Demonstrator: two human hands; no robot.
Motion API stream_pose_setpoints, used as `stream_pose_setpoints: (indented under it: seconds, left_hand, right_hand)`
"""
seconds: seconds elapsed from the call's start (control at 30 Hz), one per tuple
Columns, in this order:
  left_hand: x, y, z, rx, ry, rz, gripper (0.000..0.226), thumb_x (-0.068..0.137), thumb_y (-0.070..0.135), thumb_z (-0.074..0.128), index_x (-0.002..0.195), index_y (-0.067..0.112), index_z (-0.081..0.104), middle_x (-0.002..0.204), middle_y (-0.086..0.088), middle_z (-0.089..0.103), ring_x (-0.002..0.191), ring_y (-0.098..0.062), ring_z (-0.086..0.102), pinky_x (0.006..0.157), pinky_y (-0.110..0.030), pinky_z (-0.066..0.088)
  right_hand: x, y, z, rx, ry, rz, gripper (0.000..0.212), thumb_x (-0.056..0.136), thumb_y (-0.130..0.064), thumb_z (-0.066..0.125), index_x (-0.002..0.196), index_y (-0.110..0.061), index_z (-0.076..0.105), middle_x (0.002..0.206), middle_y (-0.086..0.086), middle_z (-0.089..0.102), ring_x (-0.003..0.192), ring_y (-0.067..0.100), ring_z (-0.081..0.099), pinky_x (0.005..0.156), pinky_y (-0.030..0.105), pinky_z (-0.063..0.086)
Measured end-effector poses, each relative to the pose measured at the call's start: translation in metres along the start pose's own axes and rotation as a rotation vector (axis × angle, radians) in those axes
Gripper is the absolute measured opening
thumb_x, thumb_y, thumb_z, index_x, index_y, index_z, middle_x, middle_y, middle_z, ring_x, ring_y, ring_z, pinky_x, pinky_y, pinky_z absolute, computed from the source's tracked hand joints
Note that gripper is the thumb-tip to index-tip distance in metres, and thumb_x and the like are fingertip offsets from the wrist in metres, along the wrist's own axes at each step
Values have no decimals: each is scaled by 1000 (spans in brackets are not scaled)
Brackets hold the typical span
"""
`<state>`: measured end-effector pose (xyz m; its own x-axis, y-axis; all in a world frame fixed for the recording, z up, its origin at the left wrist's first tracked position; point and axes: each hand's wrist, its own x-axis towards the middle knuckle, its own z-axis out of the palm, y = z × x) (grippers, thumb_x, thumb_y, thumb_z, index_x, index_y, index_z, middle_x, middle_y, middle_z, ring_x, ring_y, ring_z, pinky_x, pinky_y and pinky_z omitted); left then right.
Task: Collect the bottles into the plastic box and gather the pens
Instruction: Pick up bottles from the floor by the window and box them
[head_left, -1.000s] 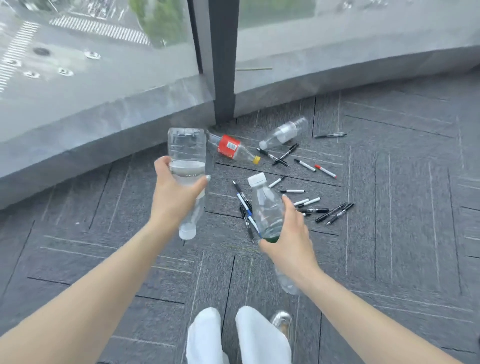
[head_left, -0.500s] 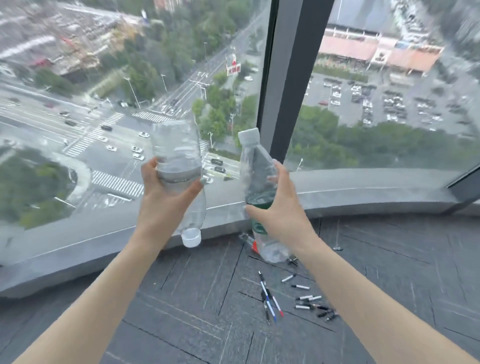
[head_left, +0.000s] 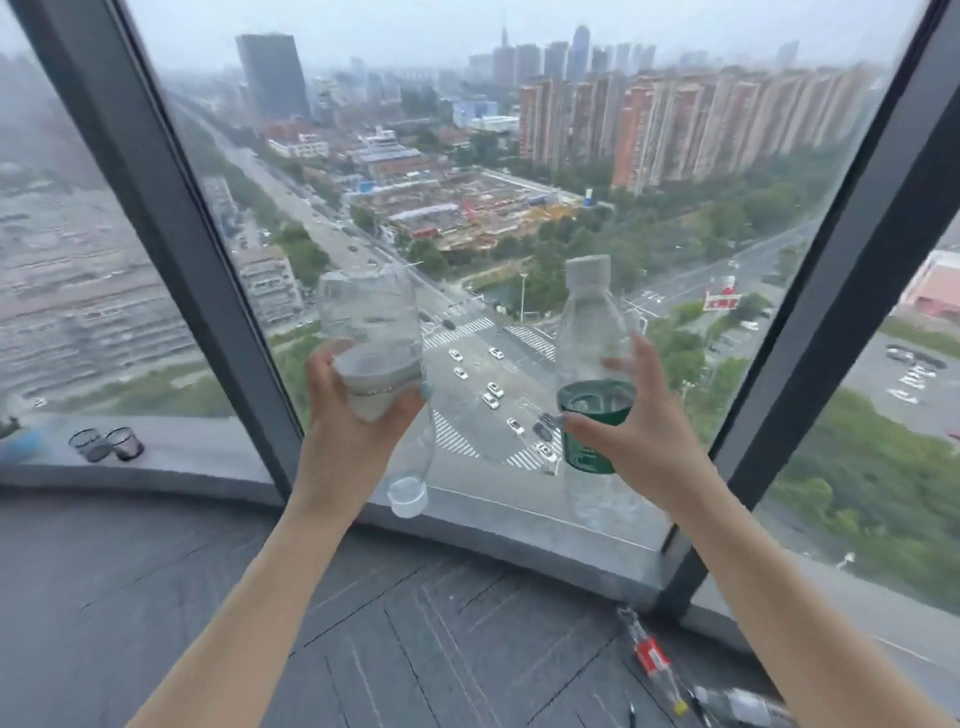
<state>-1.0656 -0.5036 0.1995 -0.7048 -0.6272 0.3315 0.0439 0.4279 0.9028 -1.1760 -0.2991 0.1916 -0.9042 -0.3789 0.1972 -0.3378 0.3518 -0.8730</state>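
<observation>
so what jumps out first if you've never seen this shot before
Two clear plastic bottles held up mid-frame against a high window over a city: the left hand grips an upside-down bottle, cap hanging low, and the right hand holds a green-labelled bottle upright. At the lower right, a red-labelled bottle lies on the dark floor.

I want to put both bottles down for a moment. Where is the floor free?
Bare carpet floor lies left, below the window ledge. Crowded at lower right: red-labelled bottle, clear bottle, a pen. Two small cups occupy the ledge's left.
</observation>
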Motion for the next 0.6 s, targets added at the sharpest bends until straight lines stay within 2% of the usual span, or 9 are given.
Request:
stream_pose_setpoints:
  seconds: [0.03,0.13,0.17,0.23,0.33,0.43,0.5,0.57,0.6]
  left_hand:
    - [-11,7,-17,19,39,10,72,64,50,67,122,27,30,118,13,46,103,-10,56,78,-29,50]
    - [-47,20,-67,79,177,43,62,70,40,68,116,24,30,106,27,42,90,26,46,69,3,37]
    - [-59,24,-84,112,229,41,57,75,31,70,116,23,30,103,28,40,84,33,42,65,7,34]
    - [-80,26,-120,163,328,4,57,78,20,71,120,19,33,103,22,43,84,31,43,63,9,31]
    - [-115,29,-174,198,473,-25,65,76,24,76,126,16,35,116,12,45,96,4,48,67,8,31]
    - [-155,31,-220,229,596,-36,54,79,16,71,120,21,36,105,24,44,87,19,48,66,8,32]
    - [-181,32,-246,246,670,-46,52,79,16,70,117,23,35,104,23,44,85,29,44,64,8,32]
    - [-206,32,-271,248,738,-61,54,79,17,71,119,21,36,106,18,46,86,27,44,64,8,31]
    - [-218,32,-284,245,770,-65,54,78,16,71,119,22,36,105,18,46,86,28,44,63,9,31]
  right_hand:
    - [-3,-12,4,12,-30,-34,93,75,-29,76,143,-39,13,124,-16,41,99,6,47,58,11,35]
    - [-18,-45,20,47,-141,-121,95,74,-29,77,144,-35,13,123,-15,42,88,-1,49,56,11,39]
    - [-23,-56,28,52,-179,-147,95,74,-29,77,144,-35,13,123,-15,43,86,-5,50,53,11,41]
    - [-35,-79,45,66,-261,-200,93,75,-29,76,144,-35,13,122,-15,44,82,-10,49,48,11,43]
    - [-58,-110,79,92,-395,-275,94,75,-31,75,144,-37,12,123,-14,45,88,1,54,59,18,49]
    - [-89,-137,116,136,-508,-336,96,74,-32,76,144,-39,10,124,-13,46,100,12,58,81,36,53]
    - [-111,-155,139,173,-571,-375,98,74,-33,75,145,-40,8,123,-14,47,93,7,59,76,28,53]
    - [-133,-173,161,191,-639,-401,97,75,-32,75,145,-40,7,119,-14,46,82,-2,55,63,14,45]
    - [-144,-181,172,205,-675,-408,97,75,-32,75,145,-40,6,120,-12,47,83,-1,55,62,14,44]
